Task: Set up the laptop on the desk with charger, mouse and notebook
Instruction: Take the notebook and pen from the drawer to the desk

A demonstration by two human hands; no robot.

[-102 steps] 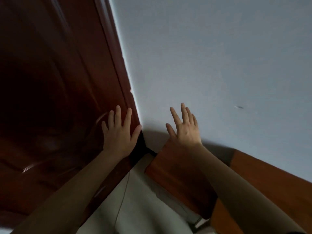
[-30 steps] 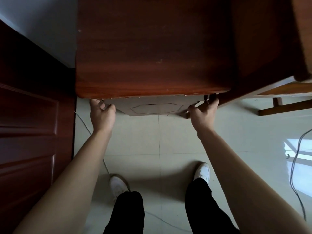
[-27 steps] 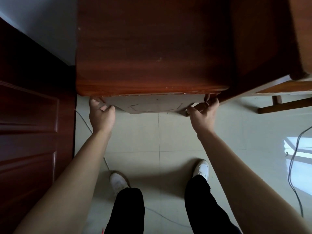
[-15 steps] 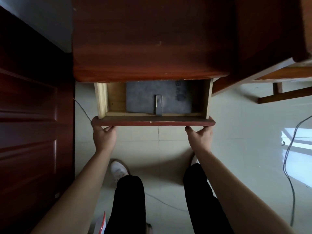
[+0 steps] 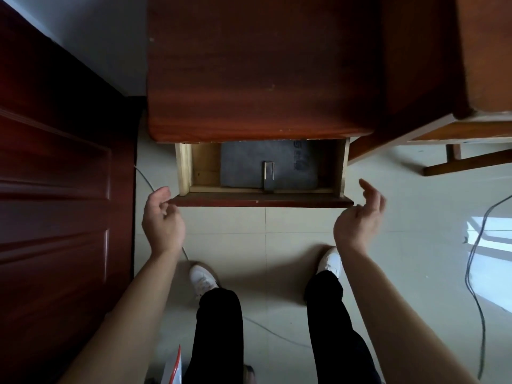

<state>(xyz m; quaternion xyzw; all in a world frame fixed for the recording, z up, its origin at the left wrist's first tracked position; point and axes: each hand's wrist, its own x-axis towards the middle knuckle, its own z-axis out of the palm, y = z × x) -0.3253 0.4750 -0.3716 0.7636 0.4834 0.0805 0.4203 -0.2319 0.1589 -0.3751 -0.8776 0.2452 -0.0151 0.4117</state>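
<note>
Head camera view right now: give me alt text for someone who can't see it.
A desk drawer stands pulled open below the wooden desk top, with a flat grey sleeve or case inside. The person's left hand and right hand hover open and empty at the drawer front's two ends, over a tiled floor with cables.

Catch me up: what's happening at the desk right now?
A person stands over the wooden desk with its drawer pulled open. Inside lies a flat grey item with a metal clasp, possibly a notebook or a sleeve. Both hands are off the drawer front: the left hand is loosely curled by its left corner, the right hand open near its right corner. Neither holds anything. No mouse or charger is visible.
</note>
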